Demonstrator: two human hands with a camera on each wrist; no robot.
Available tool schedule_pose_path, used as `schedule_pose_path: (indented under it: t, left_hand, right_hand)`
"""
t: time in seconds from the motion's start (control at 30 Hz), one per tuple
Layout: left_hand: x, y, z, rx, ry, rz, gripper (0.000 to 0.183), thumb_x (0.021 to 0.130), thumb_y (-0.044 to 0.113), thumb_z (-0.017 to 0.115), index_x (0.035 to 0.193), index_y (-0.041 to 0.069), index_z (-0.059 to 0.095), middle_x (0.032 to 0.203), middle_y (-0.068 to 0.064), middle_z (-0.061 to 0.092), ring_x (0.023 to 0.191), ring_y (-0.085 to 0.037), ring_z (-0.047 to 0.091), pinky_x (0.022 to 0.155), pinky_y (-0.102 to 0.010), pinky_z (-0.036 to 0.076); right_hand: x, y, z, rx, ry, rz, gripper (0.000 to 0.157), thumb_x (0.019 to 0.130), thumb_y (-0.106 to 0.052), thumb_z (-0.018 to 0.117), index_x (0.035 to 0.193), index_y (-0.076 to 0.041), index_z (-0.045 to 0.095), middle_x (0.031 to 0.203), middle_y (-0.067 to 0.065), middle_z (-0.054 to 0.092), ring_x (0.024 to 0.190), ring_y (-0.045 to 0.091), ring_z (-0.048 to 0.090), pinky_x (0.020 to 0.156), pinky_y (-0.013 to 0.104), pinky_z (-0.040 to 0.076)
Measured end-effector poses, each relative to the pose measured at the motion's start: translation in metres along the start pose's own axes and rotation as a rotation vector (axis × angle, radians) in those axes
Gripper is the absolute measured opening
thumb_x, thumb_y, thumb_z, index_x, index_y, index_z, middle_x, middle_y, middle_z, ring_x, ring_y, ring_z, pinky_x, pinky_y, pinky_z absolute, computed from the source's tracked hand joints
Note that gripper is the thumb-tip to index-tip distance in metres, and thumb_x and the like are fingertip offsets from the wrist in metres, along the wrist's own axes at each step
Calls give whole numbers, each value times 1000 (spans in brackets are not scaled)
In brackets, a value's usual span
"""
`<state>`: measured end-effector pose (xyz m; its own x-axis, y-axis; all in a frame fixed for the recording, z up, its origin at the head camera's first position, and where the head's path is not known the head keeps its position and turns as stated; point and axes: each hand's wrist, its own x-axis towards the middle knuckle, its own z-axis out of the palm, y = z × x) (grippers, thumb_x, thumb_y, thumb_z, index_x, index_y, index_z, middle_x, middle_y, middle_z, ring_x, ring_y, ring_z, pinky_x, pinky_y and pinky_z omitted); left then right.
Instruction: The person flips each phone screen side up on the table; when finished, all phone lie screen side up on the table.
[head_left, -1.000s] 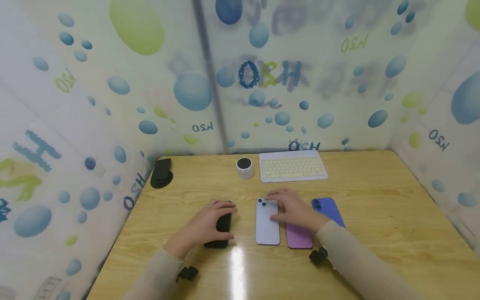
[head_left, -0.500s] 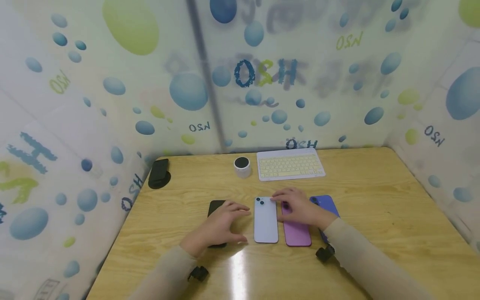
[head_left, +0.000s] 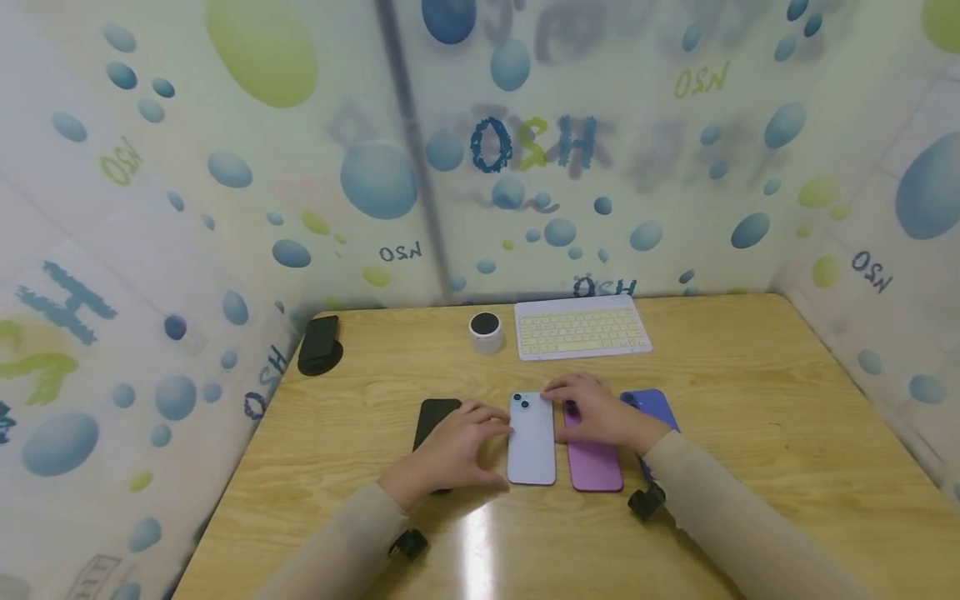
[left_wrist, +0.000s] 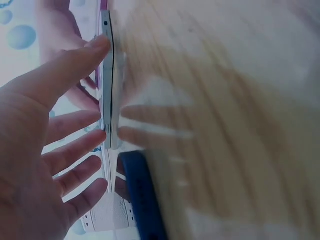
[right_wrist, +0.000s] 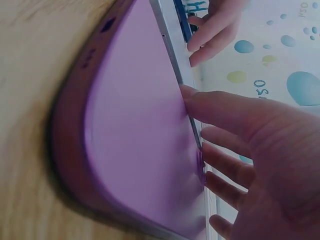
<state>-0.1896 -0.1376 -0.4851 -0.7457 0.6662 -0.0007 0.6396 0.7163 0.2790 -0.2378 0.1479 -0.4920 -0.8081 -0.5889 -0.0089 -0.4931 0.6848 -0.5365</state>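
A pale blue phone [head_left: 532,450] lies back up on the wooden table, its two camera lenses at the far left corner. My left hand [head_left: 459,452] reaches over a black phone [head_left: 435,417], thumb and fingertips spread along the pale phone's left edge. In the left wrist view that edge [left_wrist: 107,75] runs past the thumb tip. My right hand [head_left: 600,414] hovers above a purple phone [head_left: 595,468], covering its upper part. Its thumb and fingertips are right at the pale phone's right edge. Partly behind the right wrist lies a blue phone [head_left: 657,408].
Along the back stand a white keyboard [head_left: 583,331] and a small white cylinder [head_left: 486,333] with a dark top. A black stand [head_left: 320,346] sits at the far left corner. Patterned walls enclose the table [head_left: 765,467] behind and at both sides.
My left hand has moved right from the black phone to the pale blue phone's left edge. My right hand has drawn back slightly right, from over the pale phone to its right edge.
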Motion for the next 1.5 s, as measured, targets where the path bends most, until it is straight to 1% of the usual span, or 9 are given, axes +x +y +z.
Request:
schedule_pose_path:
  t: [0.17, 0.33, 0.57, 0.67, 0.77, 1.03, 1.23, 1.33, 1.5]
  left_hand:
    - [2, 1, 3, 28, 36, -7, 73, 74, 60, 86, 132, 18, 70, 143, 4, 61, 130, -18, 50, 111, -38, 46]
    - [3, 1, 4, 47, 51, -16, 74, 73, 61, 86, 131, 17, 71, 141, 6, 62, 129, -17, 50, 110, -37, 46]
    - [3, 3, 2, 62, 59, -6, 77, 71, 61, 87, 131, 15, 72, 142, 5, 62, 127, -18, 51, 109, -37, 47]
    - [3, 3, 2, 59, 56, -1, 77, 72, 61, 87, 131, 15, 72, 142, 6, 62, 127, -17, 51, 108, -37, 48]
    - [2, 2, 3, 60, 53, 4, 76, 72, 61, 86, 132, 16, 71, 143, 7, 61, 128, -17, 50, 107, -37, 49]
    - [2, -2, 3, 64, 40, 5, 77, 73, 60, 85, 135, 18, 69, 146, 8, 60, 129, -17, 51, 109, -37, 48]
    - [0, -2, 3, 26, 24, -2, 78, 74, 60, 84, 137, 18, 67, 147, 8, 59, 129, -16, 50, 109, -37, 48]
    - [-1, -1, 4, 18, 26, 2, 79, 73, 61, 84, 137, 18, 67, 146, 8, 60, 127, -16, 51, 108, -37, 48]
    - [-1, 0, 4, 28, 51, 21, 83, 71, 62, 84, 138, 18, 66, 144, 7, 62, 127, -15, 52, 108, -35, 48]
  right_hand:
    - [1, 1, 3, 30, 9, 10, 68, 80, -36, 89, 139, -13, 66, 147, 9, 58, 144, 38, 43, 120, 69, 21]
    - [1, 2, 5, 31, 23, 18, 68, 78, -36, 90, 139, -13, 66, 146, 9, 59, 143, 37, 45, 120, 65, 25]
    - [2, 1, 6, 61, 44, 33, 70, 76, -30, 93, 138, -12, 67, 145, 12, 59, 140, 39, 47, 118, 63, 31]
    - [1, 2, 7, 84, 60, 51, 70, 74, -28, 94, 137, -10, 67, 143, 13, 60, 139, 40, 49, 116, 60, 37]
    - [0, 3, 7, 107, 70, 61, 71, 73, -27, 94, 137, -9, 67, 142, 13, 61, 137, 39, 51, 115, 58, 40]
    - [1, 3, 3, 220, 82, 61, 69, 75, -25, 93, 137, -11, 67, 143, 12, 62, 137, 37, 53, 116, 56, 40]
    - [1, 0, -1, 244, 103, 78, 67, 76, -30, 93, 137, -16, 68, 144, 10, 62, 138, 37, 52, 115, 57, 41]
    - [2, -1, -1, 258, 115, 62, 70, 77, -33, 92, 139, -16, 66, 145, 8, 62, 139, 37, 52, 114, 58, 41]
    - [3, -7, -1, 293, 150, 16, 71, 77, -33, 92, 139, -13, 65, 144, 7, 63, 139, 35, 53, 114, 58, 42]
